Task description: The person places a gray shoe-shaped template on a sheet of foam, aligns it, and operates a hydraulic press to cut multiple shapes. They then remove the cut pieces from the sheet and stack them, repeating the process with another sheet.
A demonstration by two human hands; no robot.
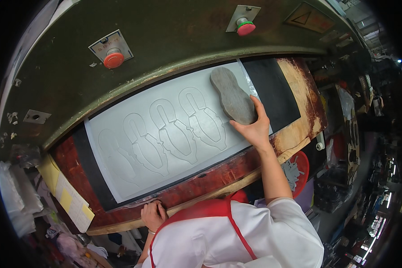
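A pale, glossy sheet (165, 134) lies on the press table, marked with several rows of U-shaped and sole-like outlines. On its right end sits a grey, sole-shaped cutting die (232, 94), narrowed at the waist and slanting across the sheet. My right hand (256, 127) grips the die's near end, thumb on the left side and fingers on the right. Down at the table's front edge, my left hand (152, 215) rests with its fingers curled in; its palm is hidden, and nothing shows in it.
Behind the sheet stands the green press beam (174, 40), bearing a red push button (114, 59) and a pinkish-red one (245, 28). A black mat (272, 94) extends right. Yellowed papers (71, 203) hang at left. A red basin (303, 167) with grey scraps stands below my right forearm.
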